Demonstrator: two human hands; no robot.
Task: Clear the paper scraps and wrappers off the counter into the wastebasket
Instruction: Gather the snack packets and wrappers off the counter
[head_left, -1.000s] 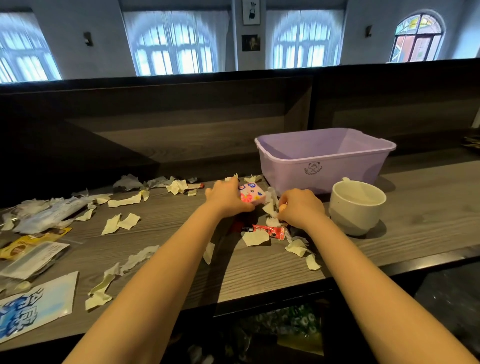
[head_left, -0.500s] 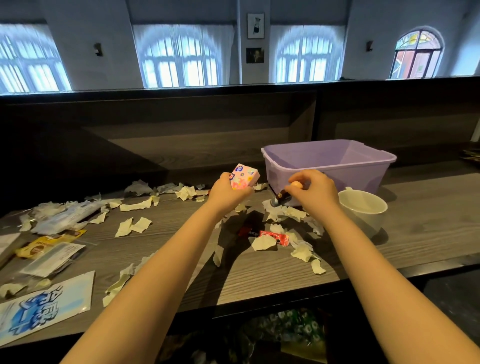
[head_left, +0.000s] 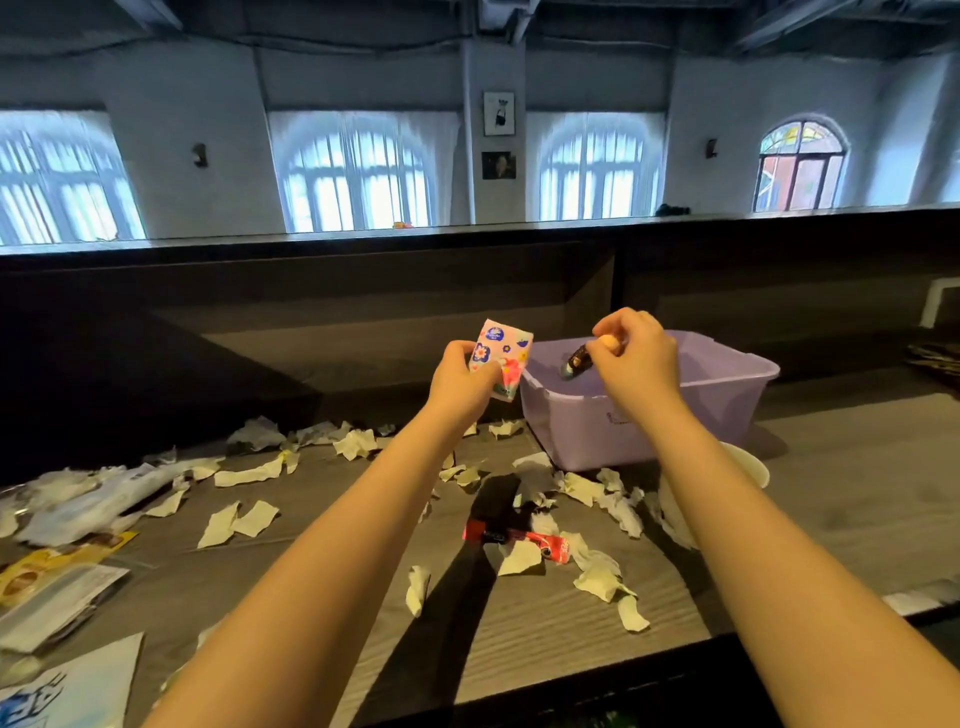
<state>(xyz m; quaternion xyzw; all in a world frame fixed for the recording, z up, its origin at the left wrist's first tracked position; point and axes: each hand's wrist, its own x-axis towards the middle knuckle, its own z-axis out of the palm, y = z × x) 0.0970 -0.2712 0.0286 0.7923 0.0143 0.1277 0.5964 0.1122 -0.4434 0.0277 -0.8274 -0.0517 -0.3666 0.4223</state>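
The left hand (head_left: 460, 387) is closed around a small pink flower-printed packet (head_left: 500, 358), thumb across its face, and holds it upright just beside the near-left corner of the lavender plastic bin (head_left: 722, 402) that serves as the wastebasket. The right hand (head_left: 636, 358) is held over the bin's open top, its fingertips pinched on the end of a small dark wrapper (head_left: 574, 361) that dangles down inside the rim.

Both pieces look light and limp. The packet seems soft enough to dent under the thumb, so a loose hold across its flat faces is probably enough. The dark wrapper appears glossy and could slip, so it is best pinched at its crimped end.

On the grey wood-grain counter (head_left: 857, 499) most of the litter is still out. Torn pale paper scraps (head_left: 249, 522) lie scattered from the far left to the bin's foot, and a red wrapper (head_left: 519, 540) lies flat among them. These scraps are thin and curled, likely to flutter or cling. Gathering several into a fist, or sweeping them to the edge, should work better than picking each by a corner. Larger plastic sachets (head_left: 62, 597) lie at the near left. A white cup (head_left: 748, 462) stands just beside the bin, partly hidden by the right forearm.
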